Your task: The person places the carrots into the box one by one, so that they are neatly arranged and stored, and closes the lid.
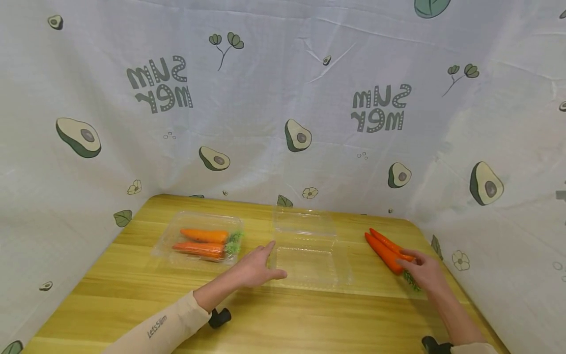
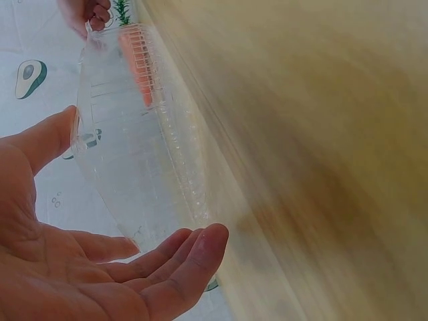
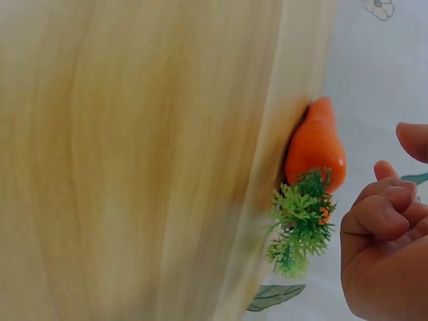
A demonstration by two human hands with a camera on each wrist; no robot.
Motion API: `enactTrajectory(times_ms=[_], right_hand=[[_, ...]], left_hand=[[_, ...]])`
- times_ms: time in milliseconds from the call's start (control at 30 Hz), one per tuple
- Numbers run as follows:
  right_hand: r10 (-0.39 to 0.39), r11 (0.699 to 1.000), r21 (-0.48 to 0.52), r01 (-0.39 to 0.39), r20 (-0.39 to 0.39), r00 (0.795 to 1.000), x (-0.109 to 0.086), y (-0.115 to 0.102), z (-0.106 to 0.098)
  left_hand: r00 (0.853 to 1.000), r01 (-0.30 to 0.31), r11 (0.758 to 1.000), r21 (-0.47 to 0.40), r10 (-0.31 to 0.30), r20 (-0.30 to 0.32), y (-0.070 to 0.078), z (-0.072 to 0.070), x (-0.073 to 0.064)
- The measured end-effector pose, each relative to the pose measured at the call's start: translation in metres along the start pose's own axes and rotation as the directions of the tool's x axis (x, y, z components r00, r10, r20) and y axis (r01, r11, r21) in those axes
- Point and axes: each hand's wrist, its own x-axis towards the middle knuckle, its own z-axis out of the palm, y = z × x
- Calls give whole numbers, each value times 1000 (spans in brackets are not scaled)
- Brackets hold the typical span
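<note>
A clear plastic clamshell box [image 1: 309, 284] stands with its lid up in the middle of the table. My left hand [image 1: 256, 268] is at its left side, thumb and fingers spread. In the left wrist view the fingers [image 2: 177, 281] reach along the box edge; whether they press it I cannot tell. On the right lie two orange carrots [image 1: 384, 253] with green leafy tops [image 3: 301, 214]. My right hand [image 1: 424, 273] hovers by their leafy end. The right wrist view shows its fingers loosely bent, the thumb apart, and nothing held.
At the left, another clear box [image 1: 164, 241] contains two carrots [image 1: 203, 236] with green tops. The wooden table [image 1: 309, 319] is bounded at the back and sides by a white cloth [image 1: 265, 98] printed with avocados.
</note>
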Motion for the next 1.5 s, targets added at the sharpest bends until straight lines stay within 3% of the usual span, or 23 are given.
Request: enactTrajectory(times_ms=[367, 767, 1500], right_hand=[[10, 998, -62, -10, -6, 1000, 4, 2, -1], [41, 998, -60, -37, 67, 997, 7, 4, -1], [79, 987, -142, -72, 45, 996, 14, 7, -2]], left_hand=[[1000, -4, 1000, -5, 4, 2, 1, 0, 0], [1000, 7, 1000, -11, -7, -5, -4, 2, 0], [1000, -18, 1000, -13, 18, 0, -2, 2, 4]])
